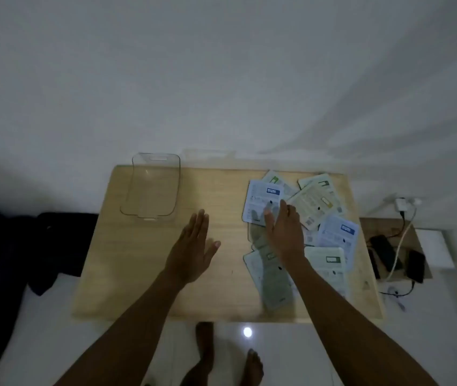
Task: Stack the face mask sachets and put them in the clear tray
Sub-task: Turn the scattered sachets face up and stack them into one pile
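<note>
Several face mask sachets (299, 227) lie scattered and overlapping on the right half of the wooden table (143, 274), some blue-labelled, some green, none squared into a stack yet. The right hand (283, 229) hangs over the middle of the heap with fingers stretched flat and together, gripping nothing; whether the fingertips touch the blue-labelled sachet (260, 204) under them cannot be told. The left hand (194, 246) is spread open over bare wood to the left of the pile, also empty.

The clear tray (150, 188) stands empty at the far left of the table, well apart from the sachets.

The packets look slick and thin, so sweeping them together could probably send one sliding off the right or near edge, where several already lie close to the rim. A loose stack may fan out on the carry across to the tray, and the tray, being light and near the far edge, might skid if bumped.

Light is dim. A white wall rises behind the table. A phone (416, 266) and white cable (401, 240) sit on a low surface to the right, dark fabric (63, 246) lies to the left, and bare feet (205, 346) show on the glossy floor below.
</note>
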